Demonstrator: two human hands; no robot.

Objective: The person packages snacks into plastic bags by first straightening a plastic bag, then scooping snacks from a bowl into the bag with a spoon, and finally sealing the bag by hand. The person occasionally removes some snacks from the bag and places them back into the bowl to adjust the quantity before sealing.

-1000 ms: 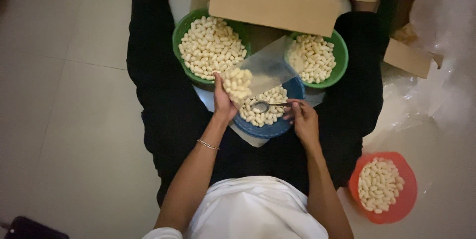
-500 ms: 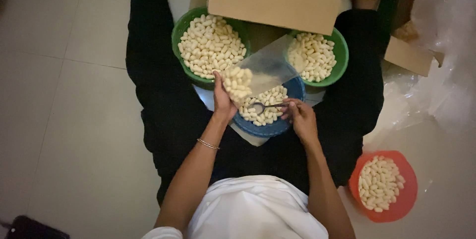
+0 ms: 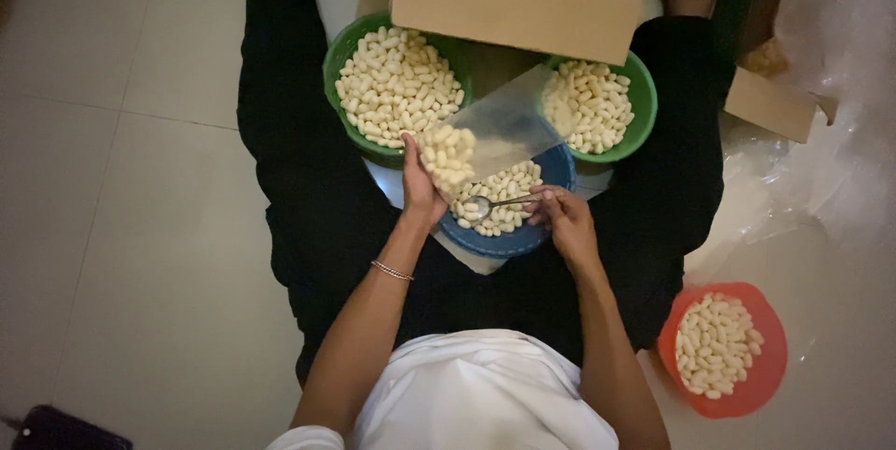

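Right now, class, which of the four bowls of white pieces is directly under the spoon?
The blue bowl, between the two hands. The green bowls lie farther away, and the red one sits apart on the floor.

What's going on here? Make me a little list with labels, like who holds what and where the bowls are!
Left hand: left hand holds a clear plastic bag partly filled with small white pieces.
Right hand: right hand holds a metal spoon over the blue bowl.
Green bowls: big green bowl at left, smaller green bowl at right, both holding white pieces.
Orange bowl: orange bowl on the floor, lower right.
Box: cardboard box beyond the bowls.
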